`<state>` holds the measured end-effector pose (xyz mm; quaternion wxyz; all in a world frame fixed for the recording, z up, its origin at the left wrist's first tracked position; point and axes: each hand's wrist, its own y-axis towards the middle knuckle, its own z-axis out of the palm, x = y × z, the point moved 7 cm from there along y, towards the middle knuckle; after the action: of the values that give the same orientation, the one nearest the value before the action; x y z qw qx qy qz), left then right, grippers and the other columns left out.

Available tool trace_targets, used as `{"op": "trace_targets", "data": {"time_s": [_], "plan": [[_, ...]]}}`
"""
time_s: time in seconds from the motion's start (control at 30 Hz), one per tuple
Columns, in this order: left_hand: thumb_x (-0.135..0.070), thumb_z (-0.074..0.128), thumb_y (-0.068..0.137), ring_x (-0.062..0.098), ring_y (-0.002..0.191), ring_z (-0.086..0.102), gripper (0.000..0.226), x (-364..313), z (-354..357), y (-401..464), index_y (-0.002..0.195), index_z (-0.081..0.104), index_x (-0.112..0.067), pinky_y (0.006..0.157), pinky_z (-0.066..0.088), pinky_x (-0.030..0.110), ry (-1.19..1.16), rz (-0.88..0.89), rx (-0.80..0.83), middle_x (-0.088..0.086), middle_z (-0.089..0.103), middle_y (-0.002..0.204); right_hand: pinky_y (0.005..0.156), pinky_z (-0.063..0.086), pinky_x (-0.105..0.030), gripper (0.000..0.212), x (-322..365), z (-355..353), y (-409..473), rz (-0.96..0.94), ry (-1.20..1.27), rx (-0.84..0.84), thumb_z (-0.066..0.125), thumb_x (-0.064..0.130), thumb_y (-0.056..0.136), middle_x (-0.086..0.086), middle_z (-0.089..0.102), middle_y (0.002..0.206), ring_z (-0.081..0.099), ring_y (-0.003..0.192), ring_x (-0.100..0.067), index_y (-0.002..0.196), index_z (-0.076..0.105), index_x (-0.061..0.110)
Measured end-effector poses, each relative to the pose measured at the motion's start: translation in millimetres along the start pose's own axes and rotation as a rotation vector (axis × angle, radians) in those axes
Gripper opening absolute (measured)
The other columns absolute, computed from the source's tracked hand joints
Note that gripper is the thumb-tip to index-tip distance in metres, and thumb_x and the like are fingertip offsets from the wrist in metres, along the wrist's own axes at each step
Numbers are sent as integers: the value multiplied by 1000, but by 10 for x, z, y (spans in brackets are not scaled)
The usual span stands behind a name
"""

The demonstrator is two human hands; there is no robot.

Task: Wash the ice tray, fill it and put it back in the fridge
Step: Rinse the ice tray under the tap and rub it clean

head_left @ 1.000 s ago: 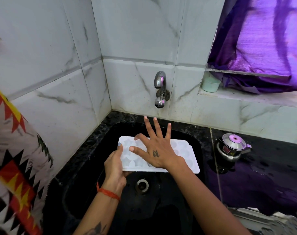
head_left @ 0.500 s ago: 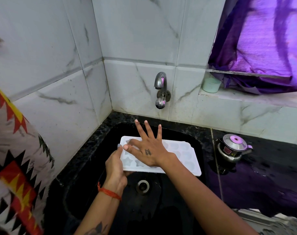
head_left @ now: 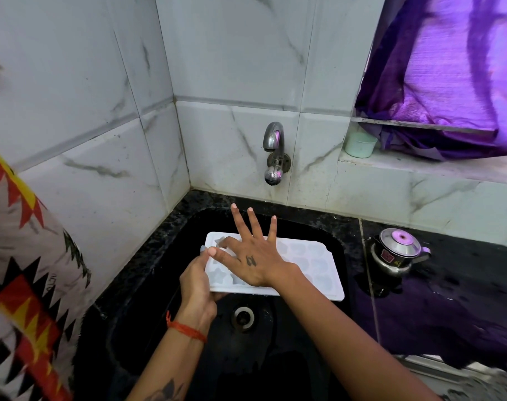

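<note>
A white ice tray (head_left: 318, 266) with star and heart moulds is held level over the black sink (head_left: 159, 256). My left hand (head_left: 195, 287) grips the tray's left end, thumb on top. My right hand (head_left: 252, 256) lies flat on the tray's left half with its fingers spread wide, covering several moulds. A steel tap (head_left: 274, 153) juts from the tiled wall above the tray; no water runs from it.
The drain (head_left: 243, 315) lies below the tray. A small steel pot with a lid (head_left: 397, 251) stands on the wet black counter to the right. A pale green cup (head_left: 360, 144) sits on the window ledge under a purple curtain (head_left: 449, 76). A patterned cloth (head_left: 20, 285) hangs at left.
My right hand has slid left across the tray top, fingers still spread. The left hand keeps its grip on the tray's end.
</note>
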<state>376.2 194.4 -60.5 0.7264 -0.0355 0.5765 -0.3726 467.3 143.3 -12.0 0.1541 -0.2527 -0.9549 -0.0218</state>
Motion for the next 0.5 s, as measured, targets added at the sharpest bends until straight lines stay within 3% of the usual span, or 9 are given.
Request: {"op": "trace_targets", "data": {"time_s": [0.2,0.33,0.5], "plan": [[-33,54,94,27,79,69,33,11,-16,21,107,68,-7,56,55,30,-7,-5,1,16,72,99,103,-28,-61,56,-38,23,6,24,53,44,16,69,90,5,-27,156,-29,142,-26,126,51,44],[-31,54,94,25,71,68,27,15,-21,25,102,69,-9,51,55,28,-15,-3,-7,13,71,91,104,-25,-63,54,-55,11,-3,16,-22,25,17,71,89,4,-25,156,-28,142,-27,126,49,47],[-33,53,95,26,74,67,28,32,-25,30,100,68,-10,61,54,34,-20,-12,-17,14,71,92,105,-23,-63,61,-89,-3,-52,-8,-60,-29,15,73,83,4,-24,157,-26,143,-27,130,44,46]]}}
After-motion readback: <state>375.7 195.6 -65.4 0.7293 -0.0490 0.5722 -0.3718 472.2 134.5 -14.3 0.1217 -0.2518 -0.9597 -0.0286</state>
